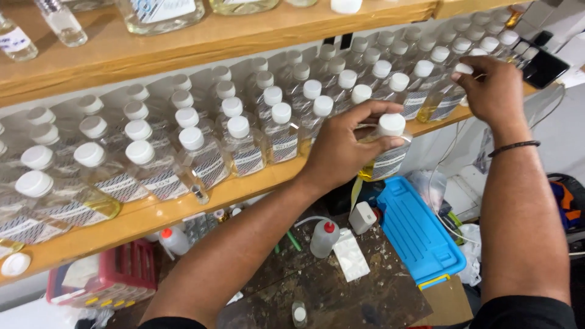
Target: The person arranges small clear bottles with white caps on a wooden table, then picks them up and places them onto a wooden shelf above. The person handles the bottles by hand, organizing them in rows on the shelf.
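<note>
Left hand grasps a white-capped bottle at its shoulder; right hand pinches a far cap. Glass: rigid, slippery, probably fragile.

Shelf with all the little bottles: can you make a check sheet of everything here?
Surface: wooden shelf, crowded with bottles.
Job's things: white-capped bottle of yellowish liquid, tilted off the shelf edge.
Clutter: blue tray, squeeze bottle, red basket on the worn table below.
Grips: left hand wraps the tilted bottle; right hand touches caps in the back row.
Cables: white wire hanging by the wall.
Surroundings: upper shelf with larger bottles.
</note>
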